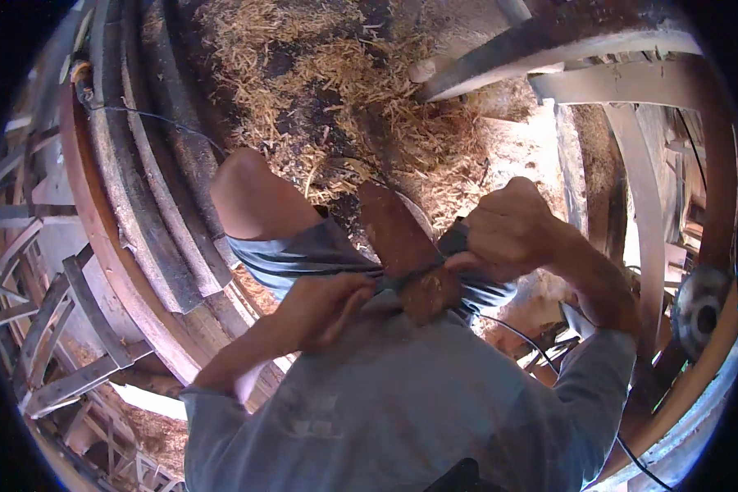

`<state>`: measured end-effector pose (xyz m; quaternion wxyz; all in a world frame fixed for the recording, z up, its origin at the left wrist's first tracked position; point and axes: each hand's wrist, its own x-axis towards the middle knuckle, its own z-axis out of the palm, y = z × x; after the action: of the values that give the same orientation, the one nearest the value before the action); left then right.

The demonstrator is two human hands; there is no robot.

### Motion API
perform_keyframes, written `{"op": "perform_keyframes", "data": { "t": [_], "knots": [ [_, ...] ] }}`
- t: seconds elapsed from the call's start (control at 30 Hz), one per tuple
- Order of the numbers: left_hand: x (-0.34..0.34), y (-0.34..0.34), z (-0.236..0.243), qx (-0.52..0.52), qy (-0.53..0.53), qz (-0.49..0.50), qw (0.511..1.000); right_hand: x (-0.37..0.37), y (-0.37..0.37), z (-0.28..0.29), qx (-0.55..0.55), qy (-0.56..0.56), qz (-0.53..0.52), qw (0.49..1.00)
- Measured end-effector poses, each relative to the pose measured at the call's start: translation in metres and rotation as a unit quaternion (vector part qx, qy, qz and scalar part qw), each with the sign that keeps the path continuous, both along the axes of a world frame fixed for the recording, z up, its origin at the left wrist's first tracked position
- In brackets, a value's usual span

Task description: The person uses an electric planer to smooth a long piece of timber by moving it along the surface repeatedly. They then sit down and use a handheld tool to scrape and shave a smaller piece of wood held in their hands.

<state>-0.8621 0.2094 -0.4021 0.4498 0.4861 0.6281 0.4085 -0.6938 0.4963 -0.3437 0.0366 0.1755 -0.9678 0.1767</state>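
A brown, rounded length of wood (395, 230) points away from my lap between my legs, its paler near end (430, 297) close to my shirt. Across it runs a narrow dark bar (416, 276), a hand tool whose exact kind I cannot make out. My left hand (324, 310) is closed at the bar's left end, its fingers curled close to my shirt. At the other end, my right hand (508, 234) is closed with the knuckles raised. The fingers hide both ends of the bar. My bare left knee (254, 197) shows beyond the blue shorts (295, 256).
Wood shavings (328, 70) cover the floor ahead. Long boards (135, 156) lie along my left, with wooden frames (82, 320) beyond them. Curved timbers (549, 53) stand at the right, near a round metal part (701, 312). A black cable (512, 330) passes by my right side.
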Motion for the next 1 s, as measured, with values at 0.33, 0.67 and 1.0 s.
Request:
{"op": "perform_keyframes", "data": {
  "t": [0.33,0.67,1.0],
  "knots": [
    [-0.012,-0.024,0.024,-0.099,-0.118,-0.045,0.987,0.014,0.001,-0.02,0.015,0.053,-0.009,0.998],
    [-0.018,0.022,-0.04,-0.08,-0.128,-0.016,0.988,0.027,-0.001,-0.034,0.003,-0.184,-0.146,0.972],
    [0.025,0.074,-0.056,-0.08,-0.37,0.223,0.898,0.016,-0.044,-0.07,-0.257,0.003,-0.238,0.937]
  ]
}}
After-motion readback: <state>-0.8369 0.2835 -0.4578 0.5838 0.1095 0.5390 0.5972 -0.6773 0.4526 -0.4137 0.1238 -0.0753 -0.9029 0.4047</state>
